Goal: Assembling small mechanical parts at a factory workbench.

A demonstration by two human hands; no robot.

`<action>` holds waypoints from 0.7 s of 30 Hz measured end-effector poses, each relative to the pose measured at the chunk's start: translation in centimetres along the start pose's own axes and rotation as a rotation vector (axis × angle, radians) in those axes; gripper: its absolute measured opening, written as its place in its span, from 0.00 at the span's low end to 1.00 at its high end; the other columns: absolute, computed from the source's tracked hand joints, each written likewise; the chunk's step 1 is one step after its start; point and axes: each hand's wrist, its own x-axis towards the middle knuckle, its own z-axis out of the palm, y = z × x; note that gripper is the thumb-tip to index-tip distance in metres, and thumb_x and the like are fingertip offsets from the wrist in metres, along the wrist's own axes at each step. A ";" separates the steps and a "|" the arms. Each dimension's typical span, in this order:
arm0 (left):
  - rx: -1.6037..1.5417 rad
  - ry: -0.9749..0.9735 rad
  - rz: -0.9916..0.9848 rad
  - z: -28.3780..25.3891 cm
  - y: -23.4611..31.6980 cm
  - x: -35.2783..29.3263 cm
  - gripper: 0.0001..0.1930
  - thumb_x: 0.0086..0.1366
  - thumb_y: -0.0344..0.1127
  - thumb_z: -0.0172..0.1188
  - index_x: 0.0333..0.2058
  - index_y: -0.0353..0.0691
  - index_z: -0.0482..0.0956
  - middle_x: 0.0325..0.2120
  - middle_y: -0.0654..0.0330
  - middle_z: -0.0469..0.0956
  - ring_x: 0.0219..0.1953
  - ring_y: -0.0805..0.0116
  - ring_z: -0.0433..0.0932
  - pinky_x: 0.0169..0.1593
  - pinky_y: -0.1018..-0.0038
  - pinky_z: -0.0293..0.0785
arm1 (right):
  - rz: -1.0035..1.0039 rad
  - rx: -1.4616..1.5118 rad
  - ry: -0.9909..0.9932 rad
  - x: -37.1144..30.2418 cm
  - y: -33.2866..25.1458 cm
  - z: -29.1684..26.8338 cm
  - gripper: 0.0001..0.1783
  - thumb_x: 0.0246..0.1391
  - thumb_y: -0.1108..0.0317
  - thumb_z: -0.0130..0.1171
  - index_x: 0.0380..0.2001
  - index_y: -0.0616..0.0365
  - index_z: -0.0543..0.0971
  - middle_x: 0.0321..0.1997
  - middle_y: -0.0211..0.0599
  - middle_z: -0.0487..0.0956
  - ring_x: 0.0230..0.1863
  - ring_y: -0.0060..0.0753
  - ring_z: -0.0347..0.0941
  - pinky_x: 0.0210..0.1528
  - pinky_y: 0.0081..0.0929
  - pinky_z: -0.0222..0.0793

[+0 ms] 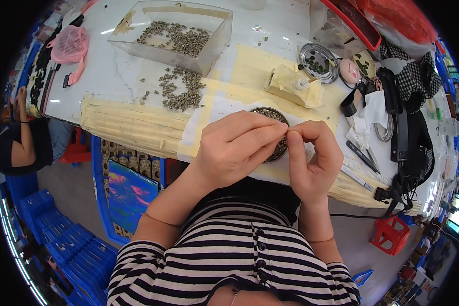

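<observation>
Head: dish (271,108) beneath left hand (234,142)

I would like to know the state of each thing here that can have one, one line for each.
Left hand: fingertips pinched together; whether they hold a part, I cannot tell.
Right hand: thumb and forefinger pinched together; same doubt.
Round dish: open, holding small metal parts, partly hidden.
Clear bin: open, part-filled with similar parts.
Loose parts: scattered beside the bin.
Clear saucer: open, holding dark pieces.
Red stool: upright.
</observation>
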 end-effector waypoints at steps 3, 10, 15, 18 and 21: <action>-0.002 -0.001 -0.033 0.1 0.0 0.0 0.13 0.49 0.18 0.69 0.36 0.34 0.84 0.31 0.55 0.83 0.30 0.63 0.82 0.32 0.76 0.78 | -0.008 -0.012 0.005 0.0 0.0 0.0 0.05 0.50 0.79 0.65 0.27 0.62 0.78 0.25 0.35 0.77 0.24 0.25 0.70 0.28 0.20 0.67; 0.025 0.015 -0.004 0.1 0.0 -0.1 0.12 0.49 0.19 0.69 0.35 0.34 0.84 0.31 0.55 0.83 0.30 0.63 0.83 0.32 0.75 0.79 | 0.000 -0.010 0.008 0.0 0.0 0.1 0.05 0.50 0.78 0.66 0.28 0.62 0.78 0.24 0.34 0.77 0.23 0.24 0.71 0.27 0.19 0.67; 0.051 0.016 0.004 0.2 0.0 -0.1 0.12 0.48 0.19 0.70 0.34 0.33 0.84 0.30 0.55 0.82 0.29 0.62 0.82 0.32 0.74 0.78 | 0.010 -0.018 0.003 0.0 0.1 0.2 0.06 0.50 0.78 0.66 0.28 0.62 0.78 0.25 0.34 0.77 0.23 0.24 0.71 0.27 0.19 0.67; 0.061 0.026 0.014 0.1 0.1 -0.1 0.12 0.48 0.19 0.70 0.34 0.33 0.83 0.30 0.55 0.82 0.29 0.62 0.82 0.31 0.74 0.78 | 0.009 -0.025 0.000 -0.1 0.0 0.3 0.05 0.51 0.78 0.66 0.28 0.62 0.77 0.25 0.34 0.77 0.23 0.24 0.71 0.27 0.19 0.67; 0.064 0.039 0.028 0.2 0.1 -0.1 0.12 0.48 0.19 0.70 0.34 0.33 0.83 0.29 0.55 0.82 0.29 0.62 0.82 0.31 0.74 0.78 | -0.001 -0.045 -0.005 -0.1 0.0 0.3 0.05 0.52 0.78 0.65 0.28 0.62 0.77 0.26 0.34 0.77 0.23 0.25 0.71 0.27 0.20 0.67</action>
